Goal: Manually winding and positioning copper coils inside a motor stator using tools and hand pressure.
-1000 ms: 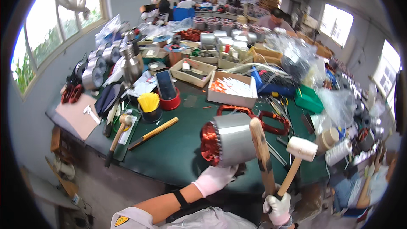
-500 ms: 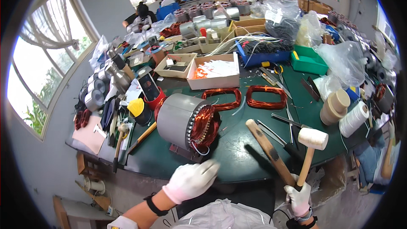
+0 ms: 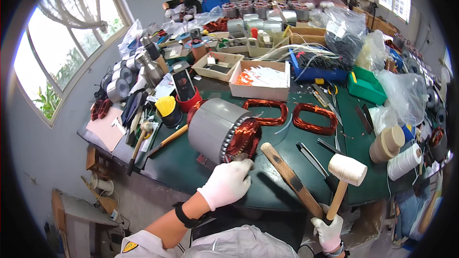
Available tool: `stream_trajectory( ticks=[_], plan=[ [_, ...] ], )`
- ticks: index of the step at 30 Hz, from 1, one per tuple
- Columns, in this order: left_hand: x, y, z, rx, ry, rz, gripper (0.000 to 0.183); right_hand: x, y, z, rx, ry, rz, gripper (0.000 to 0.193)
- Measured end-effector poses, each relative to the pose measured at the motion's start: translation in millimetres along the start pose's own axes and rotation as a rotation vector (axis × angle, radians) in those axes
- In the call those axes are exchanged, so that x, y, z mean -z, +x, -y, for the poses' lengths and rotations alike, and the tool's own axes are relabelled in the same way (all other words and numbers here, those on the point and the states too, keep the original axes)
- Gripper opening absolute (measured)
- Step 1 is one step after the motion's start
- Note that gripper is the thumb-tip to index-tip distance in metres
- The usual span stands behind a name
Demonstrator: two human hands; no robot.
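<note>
A grey motor stator [image 3: 215,129] lies on its side on the green worktable, red-brown copper winding [image 3: 247,136] bulging from its right end. My gloved left hand [image 3: 225,184] is at the lower edge of this winding, fingers curled in; what they pinch is hidden. Gathered in my gloved right hand [image 3: 330,233], at the table's front edge, are a white-headed mallet [image 3: 348,169] and a flat wooden bar [image 3: 292,179] with dark stains. Both stand up from the fist, the bar leaning left. Two flat copper coils [image 3: 314,118] rest behind the stator.
A white box of paper strips [image 3: 260,80], a blue bin [image 3: 318,69] of black pieces and a green tray [image 3: 367,86] stand farther back. White thread spools [image 3: 404,161] are at right. A hammer [image 3: 139,148] and another wooden handle [image 3: 167,141] lie left. People sit at the back.
My left hand has moved up and forward onto the stator's winding end, covering the white loop there. My right hand still holds the mallet and bar, now slightly lower. The view has shifted.
</note>
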State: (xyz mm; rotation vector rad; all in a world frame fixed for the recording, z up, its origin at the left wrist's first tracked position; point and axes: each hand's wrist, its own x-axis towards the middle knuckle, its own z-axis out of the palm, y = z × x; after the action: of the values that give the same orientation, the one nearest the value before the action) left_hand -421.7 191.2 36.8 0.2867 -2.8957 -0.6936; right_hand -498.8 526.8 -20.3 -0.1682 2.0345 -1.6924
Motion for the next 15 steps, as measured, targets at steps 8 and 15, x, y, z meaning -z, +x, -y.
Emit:
stream_trajectory(
  ticks=[8,15],
  plan=[
    [-22,-25,-43,-0.406,0.045,-0.040,0.045,-7,5,24,0.058,-0.099,0.024,0.044],
    [-77,17,-82,-0.672,0.101,-0.005,0.019,10,19,61,0.883,-0.661,0.124,0.043]
  ],
)
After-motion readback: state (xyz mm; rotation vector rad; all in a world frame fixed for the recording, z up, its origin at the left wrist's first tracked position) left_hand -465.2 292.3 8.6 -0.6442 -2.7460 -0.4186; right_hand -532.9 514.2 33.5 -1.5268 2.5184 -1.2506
